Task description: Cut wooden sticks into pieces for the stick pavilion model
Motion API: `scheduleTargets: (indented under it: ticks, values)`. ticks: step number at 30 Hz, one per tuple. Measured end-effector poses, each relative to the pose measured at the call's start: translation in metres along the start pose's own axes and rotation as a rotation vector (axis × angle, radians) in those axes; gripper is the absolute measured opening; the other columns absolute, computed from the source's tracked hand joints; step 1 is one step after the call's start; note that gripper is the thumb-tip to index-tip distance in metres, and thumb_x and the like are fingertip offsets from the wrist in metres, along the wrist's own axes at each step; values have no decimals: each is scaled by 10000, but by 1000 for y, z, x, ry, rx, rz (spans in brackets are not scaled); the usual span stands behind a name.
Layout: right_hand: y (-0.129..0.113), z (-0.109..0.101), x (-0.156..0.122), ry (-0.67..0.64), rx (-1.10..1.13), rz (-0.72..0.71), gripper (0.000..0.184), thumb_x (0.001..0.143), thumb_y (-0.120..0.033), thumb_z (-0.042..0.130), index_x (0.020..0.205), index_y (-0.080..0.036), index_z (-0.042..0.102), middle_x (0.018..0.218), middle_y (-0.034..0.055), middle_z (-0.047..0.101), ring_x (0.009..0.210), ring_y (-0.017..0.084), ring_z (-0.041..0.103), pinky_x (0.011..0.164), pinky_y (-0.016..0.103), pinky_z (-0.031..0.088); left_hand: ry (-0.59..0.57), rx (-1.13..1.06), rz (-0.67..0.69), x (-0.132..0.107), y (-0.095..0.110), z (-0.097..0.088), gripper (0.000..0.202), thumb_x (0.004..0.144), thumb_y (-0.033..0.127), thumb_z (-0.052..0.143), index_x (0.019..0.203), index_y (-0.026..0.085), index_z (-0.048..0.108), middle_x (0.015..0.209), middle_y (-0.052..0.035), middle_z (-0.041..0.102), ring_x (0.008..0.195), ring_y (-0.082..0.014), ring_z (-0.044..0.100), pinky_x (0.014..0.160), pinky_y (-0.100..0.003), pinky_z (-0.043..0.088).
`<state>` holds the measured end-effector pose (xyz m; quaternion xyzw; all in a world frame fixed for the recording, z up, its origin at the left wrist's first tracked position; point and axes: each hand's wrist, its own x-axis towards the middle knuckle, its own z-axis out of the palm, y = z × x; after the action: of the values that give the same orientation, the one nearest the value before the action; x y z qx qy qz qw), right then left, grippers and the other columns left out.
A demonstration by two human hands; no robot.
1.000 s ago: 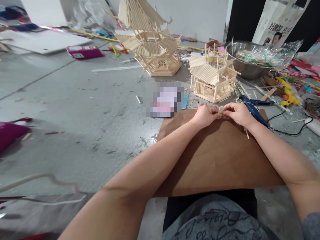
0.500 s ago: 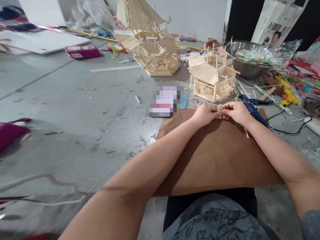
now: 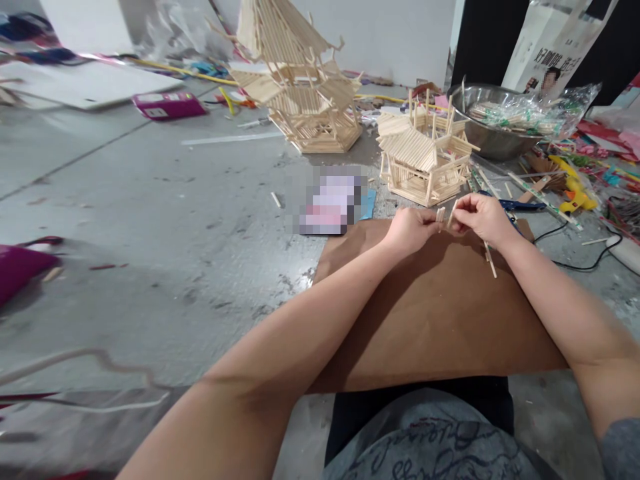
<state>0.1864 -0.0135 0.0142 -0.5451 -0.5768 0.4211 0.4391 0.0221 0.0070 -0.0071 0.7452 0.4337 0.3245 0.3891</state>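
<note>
Above the far edge of a brown board [image 3: 440, 320], my left hand [image 3: 411, 230] pinches a small bunch of short wooden sticks [image 3: 441, 215]. Just to its right, my right hand [image 3: 479, 217] holds a single short wooden stick [image 3: 453, 213] between thumb and fingertips, a small gap away from the bunch. A longer thin stick [image 3: 492, 261] lies on the board below my right wrist. Behind my hands stands a low unfinished-looking stick pavilion [image 3: 425, 153] with upright posts. Part of a blue-handled tool [image 3: 523, 205] shows behind my right hand, mostly hidden by it.
A tall stick pagoda [image 3: 310, 100] stands at the back. A phone [image 3: 330, 200] lies left of the board. At the back right are a metal bowl [image 3: 500, 143] with bagged sticks, a yellow tool [image 3: 575, 190], a black cable [image 3: 585, 267] and scraps.
My right hand has moved slightly right, away from the bunch, with one stick in its fingers. My left hand keeps its pinch in nearly the same place.
</note>
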Motion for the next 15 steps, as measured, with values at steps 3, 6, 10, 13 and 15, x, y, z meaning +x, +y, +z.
scheduleTargets:
  ticks: [3,6,10,13,15]
  values:
    - [-4,-19,5,118,-24,-72,74,662,-196,586,678,-177,517,524,-42,530,433,85,518,444,229,441,43,26,24,0,0,-2,171,686,272,574,659,131,666,559,23,586,571,-93,503,560,-199,373]
    - [-1,-42,14,303,-132,-135,73,665,-223,564,697,-190,507,542,-31,539,416,91,491,431,241,410,41,3,27,0,0,-2,176,693,268,566,659,124,662,550,24,571,540,-79,486,556,-198,379]
    - [12,-71,24,559,-492,-188,65,670,-217,529,728,-190,524,646,12,607,513,126,550,538,284,444,-4,-97,-58,1,-1,1,173,686,275,574,670,120,650,539,23,547,490,-65,470,510,-193,395]
    - [20,-85,26,711,-810,-149,86,672,-226,539,739,-177,564,706,58,644,682,197,606,664,343,455,-46,-222,-142,1,-1,3,157,682,268,582,697,125,643,568,18,552,488,-60,486,500,-192,439]
    - [23,-90,25,745,-942,-82,153,697,-238,530,815,-166,594,770,89,662,774,239,611,709,379,445,-61,-271,-174,1,0,3,137,686,250,586,695,123,637,584,12,560,505,-59,507,506,-188,459]
